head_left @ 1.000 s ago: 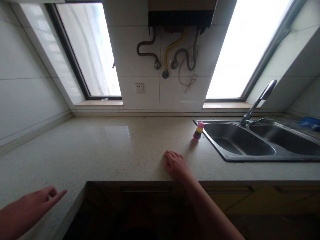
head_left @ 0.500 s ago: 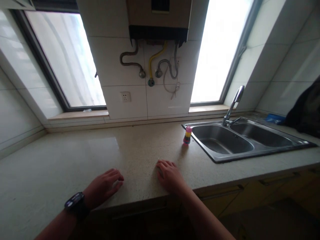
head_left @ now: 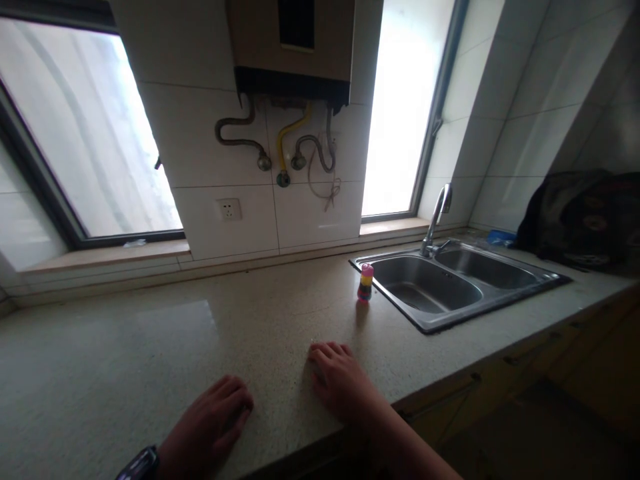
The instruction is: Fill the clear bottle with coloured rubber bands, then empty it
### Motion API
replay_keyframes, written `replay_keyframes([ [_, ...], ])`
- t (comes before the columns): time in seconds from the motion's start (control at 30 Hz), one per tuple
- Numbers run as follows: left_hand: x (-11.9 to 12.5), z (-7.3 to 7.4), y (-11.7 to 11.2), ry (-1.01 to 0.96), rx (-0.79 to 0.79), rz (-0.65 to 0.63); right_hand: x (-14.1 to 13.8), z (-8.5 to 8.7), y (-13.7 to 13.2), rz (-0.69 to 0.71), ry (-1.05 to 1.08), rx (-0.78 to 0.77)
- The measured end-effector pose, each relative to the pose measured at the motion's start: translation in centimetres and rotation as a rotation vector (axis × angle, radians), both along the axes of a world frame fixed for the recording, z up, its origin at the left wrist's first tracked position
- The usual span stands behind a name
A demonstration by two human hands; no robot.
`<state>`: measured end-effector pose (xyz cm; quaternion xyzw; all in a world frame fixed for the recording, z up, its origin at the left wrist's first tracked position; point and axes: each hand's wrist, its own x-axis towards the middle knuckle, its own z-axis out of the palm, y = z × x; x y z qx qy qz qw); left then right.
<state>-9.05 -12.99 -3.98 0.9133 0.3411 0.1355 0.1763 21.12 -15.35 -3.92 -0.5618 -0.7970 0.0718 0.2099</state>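
Across the pale speckled counter (head_left: 280,313), in the head view, both bare hands rest low in the picture, well short of the wall. The left hand (head_left: 215,417) lies with its back up and its fingers loosely curled, thumb a little apart; a dark watch (head_left: 140,463) circles that wrist. The right hand (head_left: 340,377) is set palm down near the counter's front edge, fingers bent and side by side, and whether anything is held beneath either palm cannot be told. Beyond the right hand, and apart from it, a small pink and yellow bottle (head_left: 365,283) with a dark lower part stands upright just beside the near left side of the steel sink (head_left: 470,311). A chrome faucet (head_left: 428,248) rises behind the two basins, and a dark bag (head_left: 565,213) sits at the far right. Above the counter, a yellow pipe (head_left: 281,141) and metal hoses hang beneath a wall unit (head_left: 255,40).
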Motion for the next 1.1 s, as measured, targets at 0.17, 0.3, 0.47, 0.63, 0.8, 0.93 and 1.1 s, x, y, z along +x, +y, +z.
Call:
replay_keyframes([
  [0.17,-0.2,-0.3,0.1,-0.006,-0.041,0.025,-0.2,0.0,-0.1,-0.010,-0.004,0.009],
  [0.3,-0.3,-0.6,0.0,0.036,-0.047,0.095,-0.2,0.0,-0.2,-0.019,-0.032,0.006],
  [0.47,-0.3,-0.8,-0.2,0.053,-0.012,0.120,-0.3,0.1,-0.2,-0.011,-0.032,0.013],
  [0.63,-0.4,-0.7,-0.3,0.039,0.018,0.110,-0.3,0.0,-0.2,-0.021,-0.024,0.017],
  [0.8,-0.4,-0.6,-0.7,0.085,0.028,0.125,-0.3,-0.7,0.1,-0.059,-0.021,0.031],
  [0.93,-0.3,-0.4,-0.9,0.082,0.043,0.119,-0.2,-1.5,0.6,-0.124,-0.057,0.015],
  [1.1,-0.4,-0.8,-0.8,0.086,0.060,0.105,-0.4,-2.0,1.2,-0.191,-0.086,0.008],
])
